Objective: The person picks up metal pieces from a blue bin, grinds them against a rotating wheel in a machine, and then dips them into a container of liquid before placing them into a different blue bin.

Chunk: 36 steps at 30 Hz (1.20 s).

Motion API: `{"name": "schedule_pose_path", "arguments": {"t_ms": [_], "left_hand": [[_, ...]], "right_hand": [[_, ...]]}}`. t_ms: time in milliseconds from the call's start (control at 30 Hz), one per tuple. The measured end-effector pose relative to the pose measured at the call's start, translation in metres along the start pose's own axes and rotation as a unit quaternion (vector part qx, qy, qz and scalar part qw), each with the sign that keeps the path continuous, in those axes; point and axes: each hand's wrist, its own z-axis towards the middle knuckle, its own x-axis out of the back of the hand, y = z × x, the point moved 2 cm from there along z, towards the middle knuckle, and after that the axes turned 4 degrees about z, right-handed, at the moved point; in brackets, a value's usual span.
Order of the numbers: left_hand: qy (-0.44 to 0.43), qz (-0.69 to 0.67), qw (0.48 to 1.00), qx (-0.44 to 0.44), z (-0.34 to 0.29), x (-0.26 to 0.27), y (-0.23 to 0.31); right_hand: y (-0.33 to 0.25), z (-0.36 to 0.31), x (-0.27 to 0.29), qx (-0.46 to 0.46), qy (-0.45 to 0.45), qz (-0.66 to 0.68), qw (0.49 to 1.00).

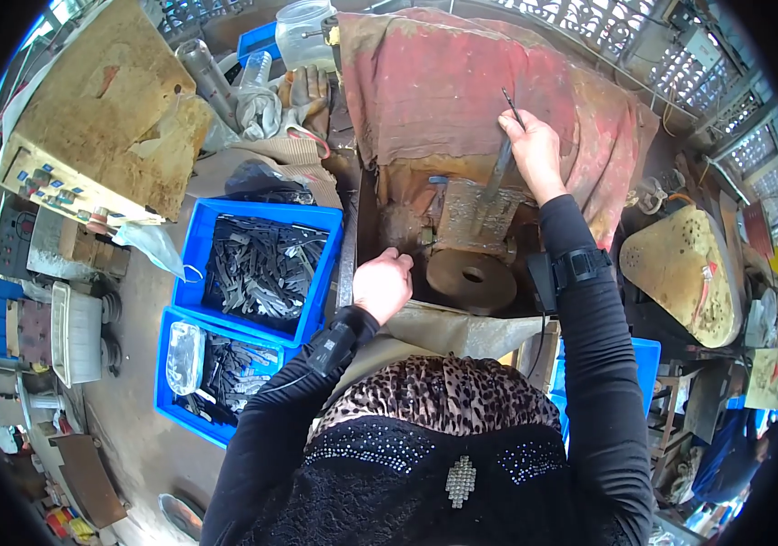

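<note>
My right hand (535, 150) is raised in front of the red cloth and pinches a thin dark metal strip (514, 107), which points up and to the left. My left hand (383, 286) is closed at the left edge of the machine's well; whatever its fingers may hold is hidden. Between and below the hands lies a round brown disc (451, 275) with a central hole, resembling a grinding wheel. Behind the disc stands a dirt-crusted metal block (462, 214), and a grey rod (496, 173) rises from it below my right hand.
Left of me, a blue bin (191, 264) holds many dark metal strips; a second blue bin (163, 400) with strips and a clear container (186, 359) adjoins it. A stained red cloth (453, 77) drapes over the machine. Work gloves (305, 96) lie at the back left.
</note>
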Motion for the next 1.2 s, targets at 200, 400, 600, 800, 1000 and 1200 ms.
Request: {"name": "schedule_pose_path", "arguments": {"t_ms": [200,400,600,800,1000,1200], "left_hand": [[-0.006,-0.001,1.0,0.004,0.0022,0.0007,0.0003],[-0.018,0.002,1.0,0.005,0.0027,0.0019,0.0012],[-0.019,0.007,1.0,0.003,0.0028,0.0,0.0005],[-0.017,-0.002,1.0,0.003,0.001,-0.0002,0.0002],[-0.011,0.0,1.0,0.011,0.0006,-0.0061,-0.0033],[0.002,0.006,1.0,-0.024,-0.0015,-0.0051,-0.003]], "right_hand": [[-0.0011,-0.0002,-0.0013,-0.024,0.002,0.0,1.0],[-0.001,-0.0018,-0.0017,-0.011,0.008,0.0,1.0],[-0.0008,-0.0024,-0.0028,-0.007,0.014,-0.008,1.0],[-0.0019,-0.0013,-0.002,-0.011,0.004,-0.01,1.0],[0.0004,0.0009,-0.0034,-0.015,-0.003,-0.001,1.0],[0.0002,0.0042,-0.0035,-0.019,-0.004,-0.012,1.0]]}}
